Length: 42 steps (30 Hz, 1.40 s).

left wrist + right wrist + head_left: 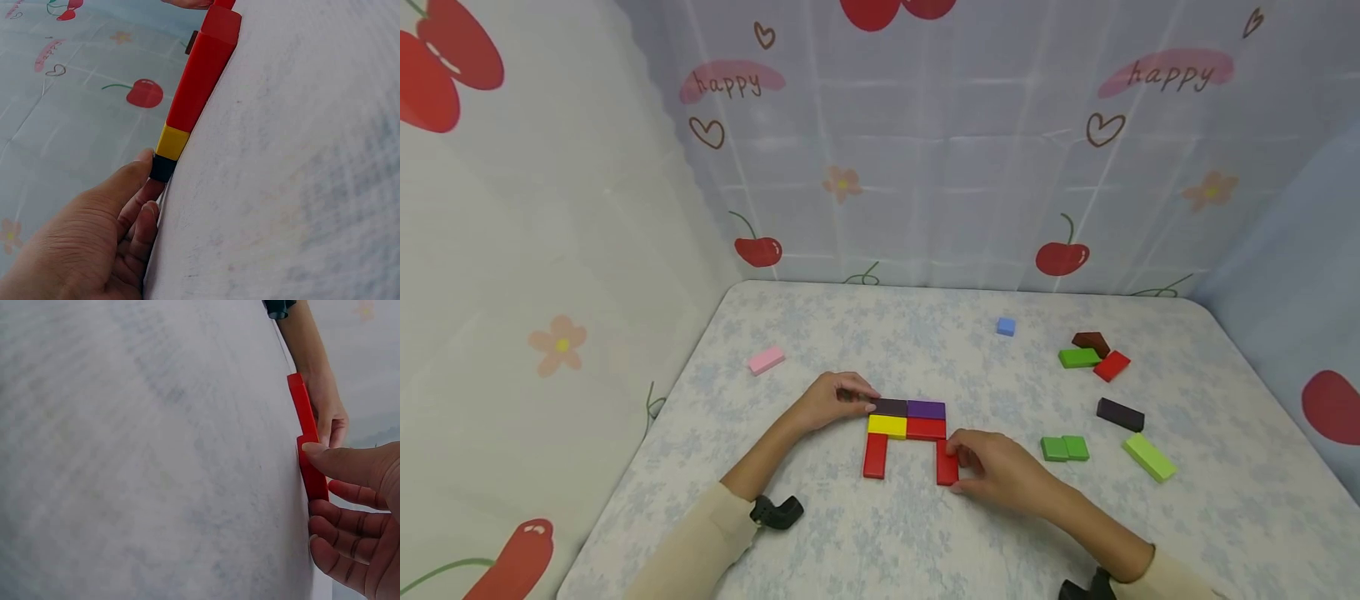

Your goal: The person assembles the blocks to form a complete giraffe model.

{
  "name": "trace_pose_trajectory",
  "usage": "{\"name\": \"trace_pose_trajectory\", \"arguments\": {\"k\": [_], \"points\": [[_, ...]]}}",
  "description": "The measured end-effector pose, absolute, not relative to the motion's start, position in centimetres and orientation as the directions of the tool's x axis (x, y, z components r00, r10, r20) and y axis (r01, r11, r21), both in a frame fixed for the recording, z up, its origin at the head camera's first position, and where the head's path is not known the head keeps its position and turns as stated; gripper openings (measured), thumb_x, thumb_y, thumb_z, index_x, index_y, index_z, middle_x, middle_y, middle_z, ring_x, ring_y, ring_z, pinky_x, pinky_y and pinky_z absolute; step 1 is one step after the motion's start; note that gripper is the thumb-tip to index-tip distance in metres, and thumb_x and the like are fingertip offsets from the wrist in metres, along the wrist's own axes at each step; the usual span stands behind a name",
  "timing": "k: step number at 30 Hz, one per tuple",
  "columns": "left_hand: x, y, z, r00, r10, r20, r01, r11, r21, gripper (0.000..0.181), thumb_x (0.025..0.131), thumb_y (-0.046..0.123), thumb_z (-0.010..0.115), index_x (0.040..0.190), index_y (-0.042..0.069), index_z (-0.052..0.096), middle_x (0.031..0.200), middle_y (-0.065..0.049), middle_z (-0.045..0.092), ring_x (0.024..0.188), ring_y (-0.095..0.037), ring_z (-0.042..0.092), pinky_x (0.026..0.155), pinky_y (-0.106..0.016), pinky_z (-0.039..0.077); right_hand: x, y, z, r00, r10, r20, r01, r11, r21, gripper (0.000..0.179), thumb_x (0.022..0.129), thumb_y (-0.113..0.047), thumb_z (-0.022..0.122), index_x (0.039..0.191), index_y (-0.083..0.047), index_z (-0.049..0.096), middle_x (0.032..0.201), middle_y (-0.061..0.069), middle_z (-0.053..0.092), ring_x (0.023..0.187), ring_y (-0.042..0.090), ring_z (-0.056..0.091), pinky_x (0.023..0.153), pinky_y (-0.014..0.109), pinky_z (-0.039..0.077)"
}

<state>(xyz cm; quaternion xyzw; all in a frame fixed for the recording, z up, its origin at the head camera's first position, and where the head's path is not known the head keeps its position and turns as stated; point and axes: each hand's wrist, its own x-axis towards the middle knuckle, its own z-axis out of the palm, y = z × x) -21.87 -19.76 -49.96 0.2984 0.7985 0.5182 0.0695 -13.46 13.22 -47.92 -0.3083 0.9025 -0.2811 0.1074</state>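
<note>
Several flat blocks lie joined on the table. A black block (889, 407) and a purple block (927, 410) form the far row, with a yellow block (887, 427) and a red block (926, 429) against them. Another red block (875, 456) extends toward me from the yellow one. My left hand (833, 402) holds the black block's left end between thumb and finger, as the left wrist view shows. My right hand (1003, 471) pinches the right-hand red block (311, 469), thumb at its near end; the fingers hide part of it.
To the right lie two green blocks (1064, 448), a lime block (1150, 457), a dark block (1121, 414), and a cluster with green (1079, 358), red (1112, 366) and brown (1092, 342) pieces. A blue block (1006, 327) sits farther back, a pink one (766, 360) at left.
</note>
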Motion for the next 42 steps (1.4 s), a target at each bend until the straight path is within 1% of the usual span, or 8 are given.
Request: {"name": "trace_pose_trajectory", "arguments": {"k": [7, 17, 21, 24, 28, 34, 37, 42], "points": [[-21.9, -19.7, -49.9, -0.811, 0.552, 0.194, 0.397, 0.275, 0.876, 0.021, 0.09, 0.005, 0.077, 0.111, 0.004, 0.078, 0.105, -0.009, 0.073, 0.079, -0.012, 0.058, 0.068, -0.025, 0.047, -13.7, 12.7, -47.9, -0.784, -0.62, -0.021, -0.493, 0.644, -0.585, 0.039, 0.08, -0.025, 0.089, 0.109, -0.016, 0.065, 0.085, -0.007, 0.06, 0.077, 0.011, 0.056, 0.068, 0.023, 0.05], [-21.8, -19.7, -49.7, -0.814, 0.551, 0.183, 0.384, 0.275, 0.881, 0.02, 0.091, 0.004, 0.076, 0.111, 0.002, 0.078, 0.106, -0.013, 0.072, 0.079, -0.013, 0.057, 0.068, -0.024, 0.046, -13.9, 12.4, -48.0, -0.778, -0.628, -0.019, -0.501, 0.638, -0.584, 0.039, 0.079, -0.027, 0.09, 0.108, -0.017, 0.065, 0.084, -0.009, 0.06, 0.077, 0.01, 0.056, 0.068, 0.022, 0.05], [-21.8, -19.7, -49.7, -0.813, 0.552, 0.186, 0.384, 0.268, 0.883, 0.02, 0.091, 0.004, 0.076, 0.111, 0.002, 0.078, 0.105, -0.013, 0.072, 0.079, -0.014, 0.058, 0.068, -0.024, 0.047, -14.0, 12.7, -48.0, -0.775, -0.632, -0.014, -0.496, 0.621, -0.607, 0.039, 0.079, -0.027, 0.089, 0.109, -0.017, 0.065, 0.085, -0.008, 0.061, 0.077, 0.011, 0.056, 0.068, 0.023, 0.051], [-21.8, -19.7, -49.7, -0.808, 0.558, 0.19, 0.388, 0.26, 0.884, 0.021, 0.091, 0.004, 0.076, 0.111, 0.001, 0.078, 0.106, -0.014, 0.072, 0.08, -0.015, 0.059, 0.069, -0.024, 0.047, -14.0, 13.1, -48.0, -0.781, -0.625, -0.01, -0.479, 0.61, -0.631, 0.038, 0.08, -0.026, 0.089, 0.107, -0.016, 0.065, 0.085, -0.006, 0.062, 0.077, 0.011, 0.057, 0.068, 0.023, 0.051], [-21.8, -19.8, -49.7, -0.807, 0.558, 0.193, 0.387, 0.254, 0.886, 0.021, 0.091, 0.004, 0.076, 0.111, 0.001, 0.077, 0.106, -0.015, 0.072, 0.08, -0.016, 0.059, 0.068, -0.025, 0.048, -13.9, 13.4, -48.0, -0.785, -0.619, -0.012, -0.464, 0.601, -0.651, 0.033, 0.08, -0.025, 0.089, 0.101, -0.017, 0.065, 0.084, -0.006, 0.063, 0.077, 0.011, 0.058, 0.068, 0.023, 0.052], [-21.8, -19.8, -49.9, -0.815, 0.548, 0.189, 0.385, 0.267, 0.884, 0.02, 0.091, 0.004, 0.076, 0.111, 0.002, 0.078, 0.105, -0.012, 0.073, 0.077, -0.014, 0.057, 0.066, -0.024, 0.046, -13.9, 13.4, -48.2, -0.771, -0.637, 0.017, -0.488, 0.572, -0.659, 0.026, 0.08, -0.024, 0.088, 0.094, -0.018, 0.067, 0.083, -0.007, 0.063, 0.075, 0.01, 0.057, 0.067, 0.023, 0.051], [-21.9, -19.7, -50.1, -0.82, 0.544, 0.175, 0.373, 0.277, 0.885, 0.02, 0.091, 0.005, 0.077, 0.111, 0.003, 0.078, 0.105, -0.01, 0.073, 0.077, -0.014, 0.057, 0.066, -0.023, 0.046, -13.9, 13.3, -48.2, -0.768, -0.64, 0.019, -0.494, 0.574, -0.654, 0.025, 0.081, -0.023, 0.088, 0.094, -0.019, 0.067, 0.084, -0.008, 0.063, 0.075, 0.01, 0.057, 0.068, 0.023, 0.051], [-21.9, -19.7, -49.9, -0.819, 0.545, 0.178, 0.377, 0.277, 0.884, 0.02, 0.09, 0.005, 0.077, 0.111, 0.003, 0.078, 0.105, -0.01, 0.073, 0.077, -0.013, 0.058, 0.067, -0.024, 0.047, -13.8, 13.3, -48.1, -0.762, -0.646, 0.04, -0.507, 0.558, -0.657, 0.025, 0.081, -0.021, 0.088, 0.094, -0.018, 0.067, 0.086, -0.008, 0.064, 0.076, 0.011, 0.058, 0.068, 0.025, 0.052]]}}
